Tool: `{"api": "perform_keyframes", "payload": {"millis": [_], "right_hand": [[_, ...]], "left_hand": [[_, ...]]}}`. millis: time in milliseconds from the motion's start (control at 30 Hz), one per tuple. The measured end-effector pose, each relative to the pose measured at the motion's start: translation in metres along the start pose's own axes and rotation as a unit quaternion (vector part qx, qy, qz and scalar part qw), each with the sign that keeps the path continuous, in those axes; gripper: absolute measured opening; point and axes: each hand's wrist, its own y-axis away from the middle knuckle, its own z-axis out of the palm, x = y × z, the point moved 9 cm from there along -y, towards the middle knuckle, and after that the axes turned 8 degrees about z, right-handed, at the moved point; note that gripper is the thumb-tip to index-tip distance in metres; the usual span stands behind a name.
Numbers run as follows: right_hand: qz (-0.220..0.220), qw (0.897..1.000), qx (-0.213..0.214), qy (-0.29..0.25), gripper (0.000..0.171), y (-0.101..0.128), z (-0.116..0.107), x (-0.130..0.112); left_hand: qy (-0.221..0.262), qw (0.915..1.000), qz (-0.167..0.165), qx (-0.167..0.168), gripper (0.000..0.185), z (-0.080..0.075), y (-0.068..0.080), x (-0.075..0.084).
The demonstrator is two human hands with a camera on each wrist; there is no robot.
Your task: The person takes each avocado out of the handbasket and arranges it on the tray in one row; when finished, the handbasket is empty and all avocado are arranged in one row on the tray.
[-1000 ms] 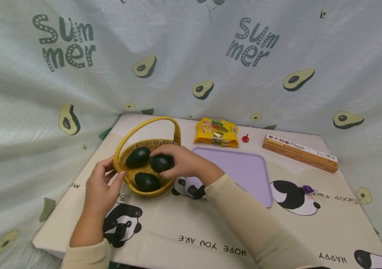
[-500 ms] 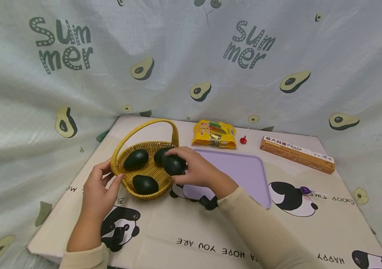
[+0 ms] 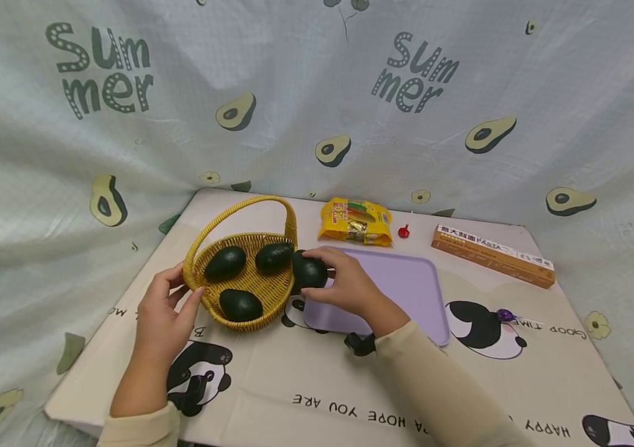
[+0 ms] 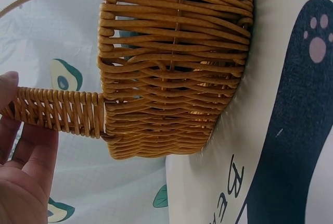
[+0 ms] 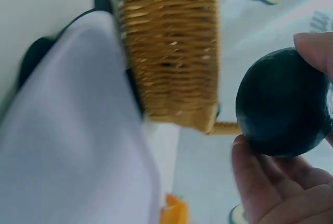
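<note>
My right hand (image 3: 345, 282) grips a dark green avocado (image 3: 309, 272) at the right rim of a yellow wicker basket (image 3: 265, 321). In the right wrist view the held avocado (image 5: 283, 104) is between thumb and fingers, higher than the basket's rim. Inside the basket lie three more avocados: one at the left (image 3: 225, 264), one at the back right (image 3: 274, 257) and one at the front (image 3: 241, 305). My left hand (image 3: 166, 313) holds the basket's handle low on its left side; the left wrist view shows thumb and fingers around the woven handle (image 4: 57, 110).
A lilac tray (image 3: 406, 273) lies right of the basket, partly under my right hand. Behind it are a yellow packet (image 3: 356, 221) and a small red item (image 3: 403, 231). A pasta box (image 3: 492, 256) and a purple lollipop (image 3: 506, 315) are at the right.
My right hand has lifted an avocado from the basket's right side and carried it rightward past the rim, uncovering another avocado at the back right. My left hand stays on the handle.
</note>
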Motion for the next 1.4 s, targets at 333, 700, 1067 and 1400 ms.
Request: {"api": "perform_keyframes", "payload": {"millis": [333,700,1067,1400], "right_hand": [[0.066,0.997,0.032,-0.009,0.065,-0.002,0.003,0.047],[0.137,0.988,0.059,0.037,0.063,-0.004,0.008,0.072],[0.189,0.981,0.035,0.037,0.067,-0.008,0.016,0.080],[0.209,0.977,0.014,0.037,0.069,-0.012,0.022,0.078]], "left_hand": [[0.002,1.0000,0.002,-0.003,0.056,0.000,-0.001,-0.001],[0.006,0.9999,-0.008,-0.007,0.056,0.001,-0.001,-0.002],[0.011,0.9999,-0.004,-0.007,0.056,0.001,0.000,-0.003],[0.013,0.9999,-0.007,-0.007,0.056,0.001,-0.001,-0.004]]}}
